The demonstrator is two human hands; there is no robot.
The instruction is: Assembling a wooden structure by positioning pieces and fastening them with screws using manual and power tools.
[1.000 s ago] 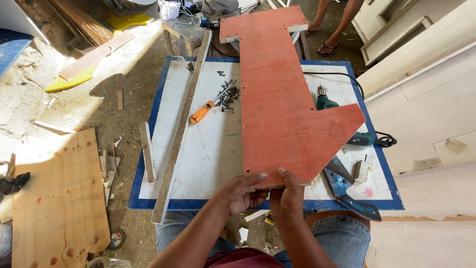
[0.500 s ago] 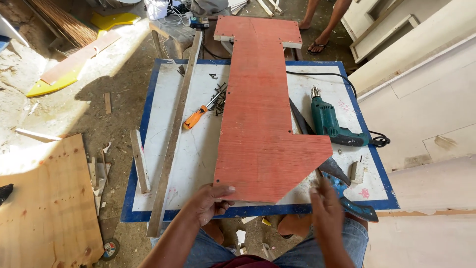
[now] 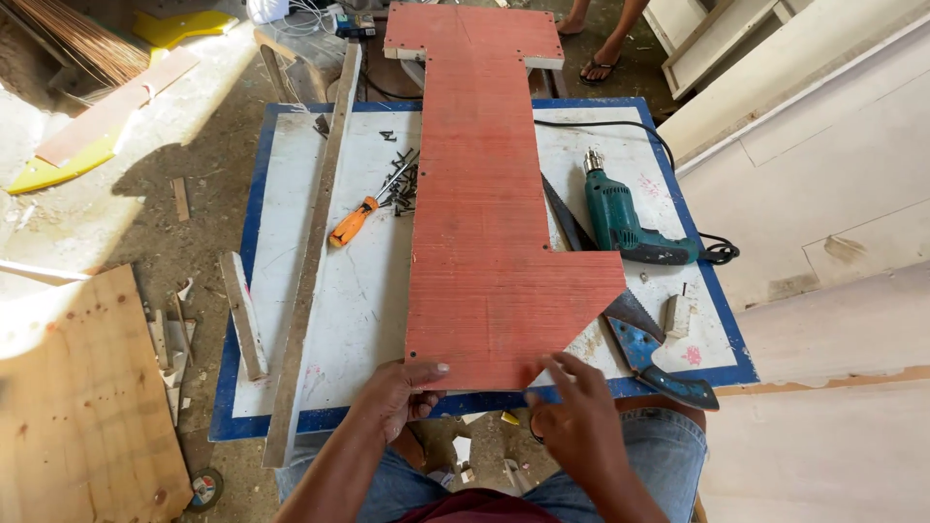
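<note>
both hands [image 3: 484,412] touching red board [image 3: 484,232] edge

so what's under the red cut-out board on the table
Under the red board lies the white worktop. A handsaw runs beneath its right edge; only its blue handle and part of its blade show. Whatever else it covers is hidden.

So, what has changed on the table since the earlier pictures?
The red board was swung from slanted to straight along the table. The left hand and right hand, earlier together, now sit apart at its near edge. The drill, screwdriver and saw stayed put.
</note>
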